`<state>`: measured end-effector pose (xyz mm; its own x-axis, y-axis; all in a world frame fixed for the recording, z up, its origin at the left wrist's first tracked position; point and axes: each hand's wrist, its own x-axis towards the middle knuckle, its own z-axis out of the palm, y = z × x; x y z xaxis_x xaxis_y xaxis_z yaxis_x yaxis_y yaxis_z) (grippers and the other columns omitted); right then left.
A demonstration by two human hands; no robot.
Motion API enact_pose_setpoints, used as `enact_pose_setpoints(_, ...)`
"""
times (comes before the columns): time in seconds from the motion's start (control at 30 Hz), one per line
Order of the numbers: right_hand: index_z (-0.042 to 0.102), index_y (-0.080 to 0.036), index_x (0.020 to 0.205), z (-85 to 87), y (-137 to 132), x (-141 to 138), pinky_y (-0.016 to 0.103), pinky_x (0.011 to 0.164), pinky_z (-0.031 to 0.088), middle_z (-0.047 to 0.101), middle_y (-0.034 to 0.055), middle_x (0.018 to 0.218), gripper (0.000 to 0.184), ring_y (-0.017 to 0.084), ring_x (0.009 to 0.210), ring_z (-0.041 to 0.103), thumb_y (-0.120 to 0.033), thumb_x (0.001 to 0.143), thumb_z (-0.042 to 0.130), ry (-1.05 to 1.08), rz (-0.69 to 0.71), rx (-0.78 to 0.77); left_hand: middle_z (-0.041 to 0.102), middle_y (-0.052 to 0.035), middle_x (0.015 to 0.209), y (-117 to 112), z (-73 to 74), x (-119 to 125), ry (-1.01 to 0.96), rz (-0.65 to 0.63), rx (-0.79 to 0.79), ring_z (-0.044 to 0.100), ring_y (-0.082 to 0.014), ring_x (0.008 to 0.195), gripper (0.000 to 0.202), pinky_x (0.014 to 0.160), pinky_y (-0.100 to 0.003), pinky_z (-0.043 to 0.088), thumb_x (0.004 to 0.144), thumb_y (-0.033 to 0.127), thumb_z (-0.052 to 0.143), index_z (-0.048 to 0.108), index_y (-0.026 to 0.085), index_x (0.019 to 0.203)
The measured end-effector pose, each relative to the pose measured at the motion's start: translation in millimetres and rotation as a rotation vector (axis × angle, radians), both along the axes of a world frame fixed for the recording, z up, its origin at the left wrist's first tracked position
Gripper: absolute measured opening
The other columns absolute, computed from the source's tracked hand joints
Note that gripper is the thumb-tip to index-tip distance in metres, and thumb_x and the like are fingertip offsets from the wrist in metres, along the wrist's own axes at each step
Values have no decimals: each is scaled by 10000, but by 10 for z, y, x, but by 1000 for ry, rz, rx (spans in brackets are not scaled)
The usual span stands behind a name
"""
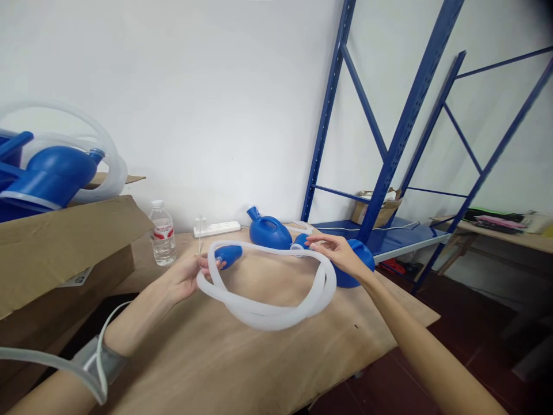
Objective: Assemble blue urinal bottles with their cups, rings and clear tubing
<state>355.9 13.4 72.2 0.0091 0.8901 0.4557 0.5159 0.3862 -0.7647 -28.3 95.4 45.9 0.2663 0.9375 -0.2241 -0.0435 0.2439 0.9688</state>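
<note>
A white translucent hose (276, 317) hangs in loose loops between my hands, above the table. My left hand (188, 275) has its fingers closed around the left side of the loops. Close by its fingertips is a blue bulb-shaped plastic piece (230, 254); whether I touch it cannot be made out. With fingers bent, my right hand (339, 253) grips the right side of the hose. A small blue part with a white rim (301, 244) shows just beyond those fingertips. Behind the hose lies a blue plastic bottle with a handle (271, 231). Another blue plastic piece (360, 259) is partly hidden behind my right wrist.
At left, an open cardboard box (86, 248) holds blue bottles (60, 173) and coiled hose. Beside it stands a water bottle (162, 233). A white power strip (218, 228) lies along the wall. Blue metal shelving (389, 155) rises beyond the table's right edge.
</note>
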Motion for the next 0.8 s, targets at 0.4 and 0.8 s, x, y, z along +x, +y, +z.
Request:
enact_pose_setpoints(0.4, 793, -196, 1014, 18, 111, -103, 333, 734, 505, 780, 65, 1002, 375, 248, 856, 680, -476, 945, 554, -232, -17, 14, 706, -156, 1065, -288, 311, 1, -244, -224, 85, 574, -176, 542, 882, 370, -260, 295, 756, 783, 542, 516, 193, 1410)
enact_pose_setpoints(0.8, 782, -213, 844, -18, 123, -67, 314, 695, 457, 733, 30, 804, 440, 227, 754, 626, -524, 976, 500, -339, -67, 46, 668, 32, 819, 9, 2, -53, 237, 277, 491, 712, -234, 853, 1190, 804, -349, 529, 557, 162, 891, 230, 227, 1545)
